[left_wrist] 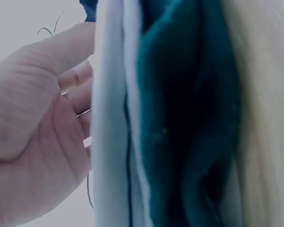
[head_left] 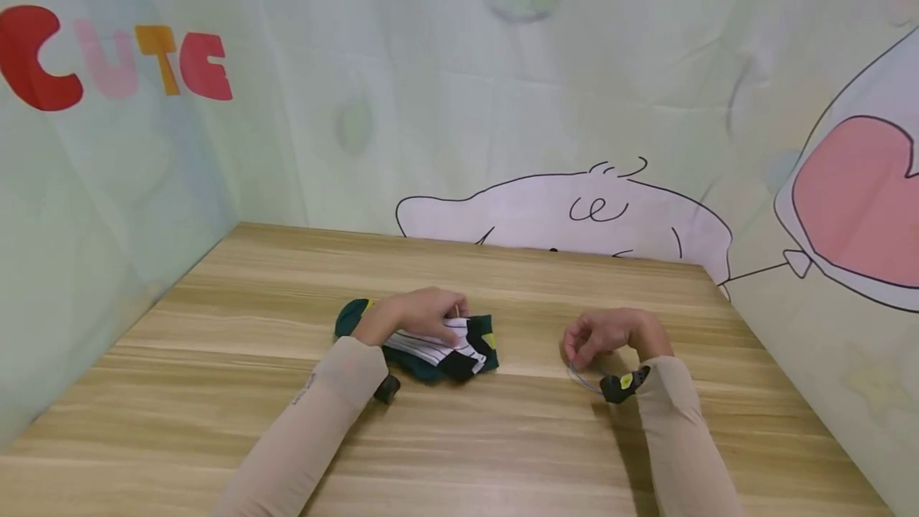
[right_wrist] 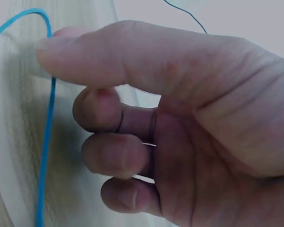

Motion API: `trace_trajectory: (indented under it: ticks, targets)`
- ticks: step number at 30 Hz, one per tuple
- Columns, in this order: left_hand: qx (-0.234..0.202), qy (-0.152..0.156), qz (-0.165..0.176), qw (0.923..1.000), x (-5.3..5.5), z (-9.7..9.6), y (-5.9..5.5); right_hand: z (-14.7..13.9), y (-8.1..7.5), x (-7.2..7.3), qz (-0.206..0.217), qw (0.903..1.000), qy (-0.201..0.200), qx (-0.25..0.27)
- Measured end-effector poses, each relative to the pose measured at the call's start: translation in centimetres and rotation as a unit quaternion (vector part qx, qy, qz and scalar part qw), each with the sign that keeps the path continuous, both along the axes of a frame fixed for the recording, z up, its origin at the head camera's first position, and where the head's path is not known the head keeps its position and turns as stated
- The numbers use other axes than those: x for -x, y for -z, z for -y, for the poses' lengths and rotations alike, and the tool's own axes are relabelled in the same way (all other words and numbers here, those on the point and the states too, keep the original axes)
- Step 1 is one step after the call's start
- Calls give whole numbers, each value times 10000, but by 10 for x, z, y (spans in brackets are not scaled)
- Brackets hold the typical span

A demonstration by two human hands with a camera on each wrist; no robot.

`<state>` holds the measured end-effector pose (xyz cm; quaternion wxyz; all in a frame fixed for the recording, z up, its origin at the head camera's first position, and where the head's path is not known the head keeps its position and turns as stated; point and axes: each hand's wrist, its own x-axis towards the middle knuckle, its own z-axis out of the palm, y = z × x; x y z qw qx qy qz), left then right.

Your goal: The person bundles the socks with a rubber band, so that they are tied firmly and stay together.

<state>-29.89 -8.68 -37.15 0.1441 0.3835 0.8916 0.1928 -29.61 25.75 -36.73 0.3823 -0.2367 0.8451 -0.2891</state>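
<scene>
A flat stack of socks (head_left: pixel 420 348) lies on the table, dark green below and white with thin black stripes on top, with black and yellow patches. My left hand (head_left: pixel 424 316) rests over the stack, fingers loosely bent and thumb apart from them. In the left wrist view the striped white fabric (left_wrist: pixel 111 123) and green fabric (left_wrist: pixel 189 94) hide the fingertips. To the right, my right hand (head_left: pixel 603 333) pinches a thin blue cord (right_wrist: pixel 46 137) between thumb and index finger. The other fingers (right_wrist: pixel 116 153) are curled. Where the cord ends cannot be seen.
The wood-grain table (head_left: pixel 459 453) meets a printed fabric wall (head_left: pixel 459 102) at its back and sides. Each wrist wears a small black camera (head_left: pixel 619 386). A bare stretch of tabletop separates the socks from my right hand.
</scene>
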Motion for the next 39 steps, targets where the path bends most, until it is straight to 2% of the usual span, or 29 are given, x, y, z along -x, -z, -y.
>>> trace_trajectory:
  ticks: [8, 13, 18, 23, 26, 35, 39]
  targets:
    - [-253, 170, 485, 9984, 0, -2, -1, -2, 0, 2, -103, 9997, -72, 199]
    - [-191, 216, 700, 9971, -3, -4, -3, -1, -1, 2, -337, 9989, -118, 296]
    - [-93, 281, 672, 9973, -4, -5, -6, 0, -1, 2, -659, 9970, -141, 367]
    - [-201, 491, 654, 9964, -5, -5, -8, 2, -3, 2, -866, 9954, -168, 380]
    - [-303, 576, 664, 9957, -4, -4, -9, 3, -4, 1, -1015, 9941, -45, 381]
    - [-556, 557, 692, 9945, -2, -3, -11, 5, -5, 2, -1225, 9908, 263, 521]
    - [-619, 561, 542, 9950, -1, -3, -12, 6, -6, 4, -1326, 9888, 394, 554]
